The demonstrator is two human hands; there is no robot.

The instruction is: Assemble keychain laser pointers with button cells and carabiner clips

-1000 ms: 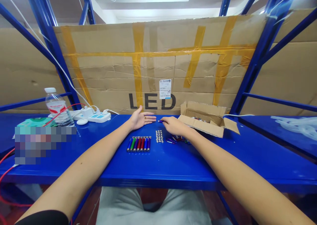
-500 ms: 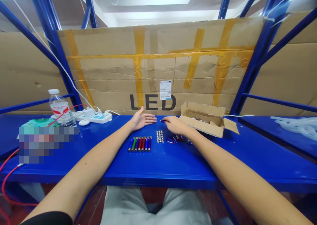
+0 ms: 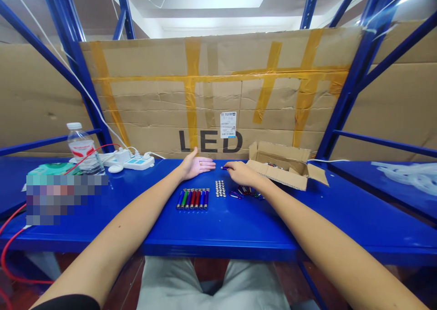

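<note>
My left hand rests its edge on the blue table, palm turned to the right, thumb up and fingers stretched out, holding nothing. My right hand is closed on a small purple-blue metallic tube, its tip poking out toward my left fingertips. Most of that tube is hidden by the fingers. Nearer to me lies a row of slim coloured metal tubes with silver ends, in blue, green, red and purple. Beside it small round silver pieces stand in a grid. Loose coloured metal parts lie partly under my right wrist.
An open cardboard box with small parts inside stands behind my right forearm. At the left are a water bottle, a white power strip and a red cable. A large cardboard sheet closes off the back.
</note>
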